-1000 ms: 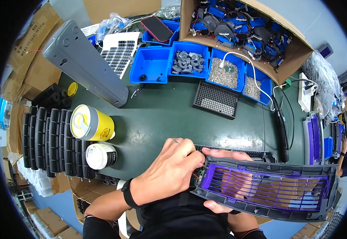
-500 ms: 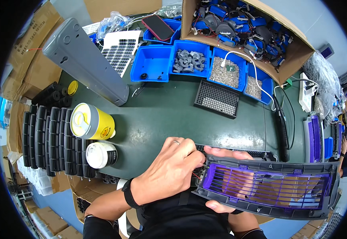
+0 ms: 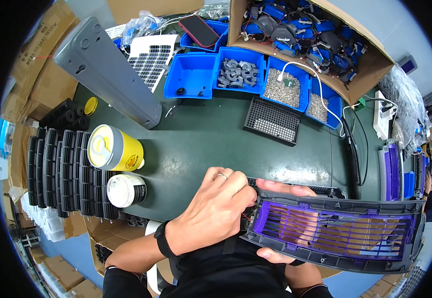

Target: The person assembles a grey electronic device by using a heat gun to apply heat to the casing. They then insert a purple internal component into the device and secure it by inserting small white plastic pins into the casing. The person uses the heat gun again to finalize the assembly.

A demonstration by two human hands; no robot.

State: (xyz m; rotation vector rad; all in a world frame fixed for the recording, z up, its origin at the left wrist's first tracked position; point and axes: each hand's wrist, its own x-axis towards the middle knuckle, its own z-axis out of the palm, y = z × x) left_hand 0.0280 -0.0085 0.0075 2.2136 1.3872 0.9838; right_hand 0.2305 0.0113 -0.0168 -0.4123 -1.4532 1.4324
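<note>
Grille panel (image 3: pixel 346 233) at four o'clock sits best steadied by the right hand (image 3: pixel 301 227), clasped across its nine-o'clock end, so the left hand (image 3: pixel 222 203), fingertips pinched, contents indiscernible, can work precisely.

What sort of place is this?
Probably a factory assembly bench: blue bins of small parts, a carton of wired blue components, and a purple-grilled panel held in the right hand.

Pale-edged black sleeves (image 3: pixel 120 283), black left wristband (image 3: pixel 162 239), 1 silver ring (image 3: pixel 222 176) on the left hand (image 3: pixel 220 204)
</note>
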